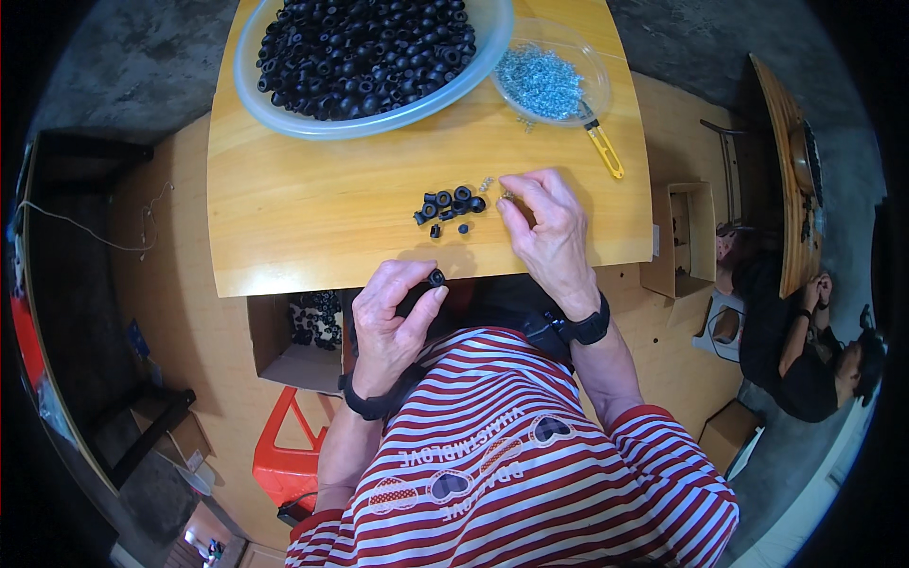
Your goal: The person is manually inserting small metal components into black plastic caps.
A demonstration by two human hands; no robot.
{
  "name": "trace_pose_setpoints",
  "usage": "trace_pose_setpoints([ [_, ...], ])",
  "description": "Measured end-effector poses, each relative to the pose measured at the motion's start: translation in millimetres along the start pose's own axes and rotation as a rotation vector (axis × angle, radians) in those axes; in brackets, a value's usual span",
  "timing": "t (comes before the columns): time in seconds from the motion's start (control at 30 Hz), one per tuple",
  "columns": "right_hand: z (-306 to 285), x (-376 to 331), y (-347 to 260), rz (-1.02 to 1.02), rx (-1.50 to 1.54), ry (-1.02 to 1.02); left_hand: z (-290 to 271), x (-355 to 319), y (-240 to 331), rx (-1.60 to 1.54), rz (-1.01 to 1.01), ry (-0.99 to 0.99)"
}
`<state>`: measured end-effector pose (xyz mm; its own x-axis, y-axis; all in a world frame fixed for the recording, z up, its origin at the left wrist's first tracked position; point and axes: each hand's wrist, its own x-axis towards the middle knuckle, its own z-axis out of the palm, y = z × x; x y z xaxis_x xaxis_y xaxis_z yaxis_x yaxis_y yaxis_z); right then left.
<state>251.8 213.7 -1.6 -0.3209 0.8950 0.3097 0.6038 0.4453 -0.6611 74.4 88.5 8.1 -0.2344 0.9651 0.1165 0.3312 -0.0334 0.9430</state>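
My left hand [393, 308] is at the near edge of the wooden table, pinching a small black ring-shaped part [436, 277] between thumb and fingertips. Over the table to the right, my right hand [549, 227] has thumb and forefinger close together on a tiny shiny piece [507, 195], too small to name. Between and beyond the hands lies a loose cluster of black parts [445, 202], some showing their hollow ends. A few tiny clear pieces [487, 184] lie just right of that cluster.
A large translucent tub [379, 129] full of black parts stands at the far side. Beside it is a clear dish [598, 80] of tiny bluish pieces, with a yellow-handled cutter [606, 151] against it. Cardboard boxes [691, 241] and a red stool [284, 459] flank the table. Another person [805, 350] sits at right.
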Motion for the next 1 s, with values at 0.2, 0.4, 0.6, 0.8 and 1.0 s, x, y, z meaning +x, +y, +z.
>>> trace_pose_setpoints([
  [0.2, -3, -11, 8, -0.016, 0.097, 0.005, 1, -1, 1, 0.004, -0.017, -0.003],
  [0.4, -10, -17, 5, -0.018, 0.074, 0.033, 1, -2, 1, -0.005, -0.029, -0.002],
  [0.6, -13, -20, 8, -0.065, 0.023, 0.025, 1, -2, 1, 0.0, -0.037, -0.005],
  [0.8, -9, -20, 11, -0.051, 0.018, 0.024, 1, -2, 0, 0.001, -0.019, -0.004],
  [1.0, -11, -19, 8, -0.068, -0.017, -0.004, 1, -1, 0, 0.023, 0.007, 0.001],
])
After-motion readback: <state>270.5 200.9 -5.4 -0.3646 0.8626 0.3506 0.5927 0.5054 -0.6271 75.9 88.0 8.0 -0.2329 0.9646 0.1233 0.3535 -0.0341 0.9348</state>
